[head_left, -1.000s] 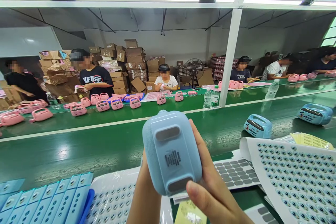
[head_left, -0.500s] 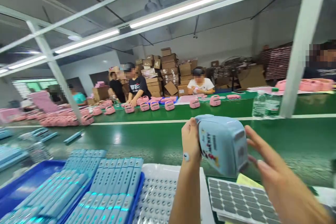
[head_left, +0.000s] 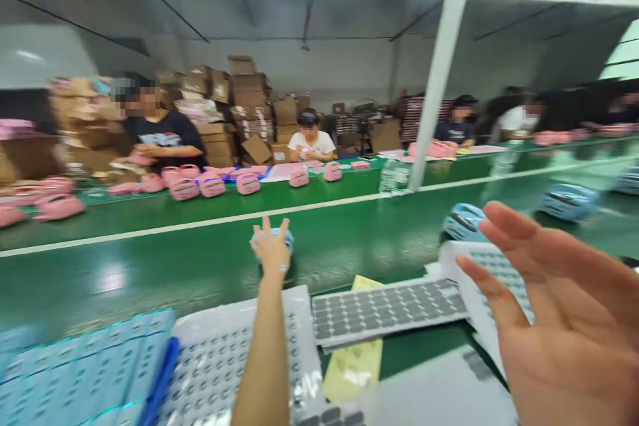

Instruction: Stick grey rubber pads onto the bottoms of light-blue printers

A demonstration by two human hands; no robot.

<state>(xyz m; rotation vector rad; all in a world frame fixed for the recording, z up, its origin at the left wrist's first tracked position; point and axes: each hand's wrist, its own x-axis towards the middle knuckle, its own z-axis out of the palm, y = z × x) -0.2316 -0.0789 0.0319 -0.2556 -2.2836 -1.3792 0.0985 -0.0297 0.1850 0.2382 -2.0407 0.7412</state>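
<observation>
My left hand (head_left: 271,246) is raised over the green belt with its fingers apart, and a light blue plastic device (head_left: 287,239) shows just behind it. I cannot tell whether they touch. My right hand (head_left: 559,306) is spread open, holding nothing, above a curled sticker sheet (head_left: 499,283). Past its fingertips sits a second blue device (head_left: 462,223). A grey patterned sheet (head_left: 389,309) lies between my hands, and below my left forearm is a plastic-covered dotted sheet (head_left: 219,373).
The green conveyor belt (head_left: 150,283) runs across the view. A blue tray of blue strips (head_left: 84,366) is at lower left, and yellow paper (head_left: 352,369) is nearby. Co-workers sit behind pink devices on the far bench, beyond water bottles (head_left: 394,176) and a white post (head_left: 436,93).
The blue device is no longer held between my hands and now sits on the belt. Both hands have parted and opened, and the view has levelled out.
</observation>
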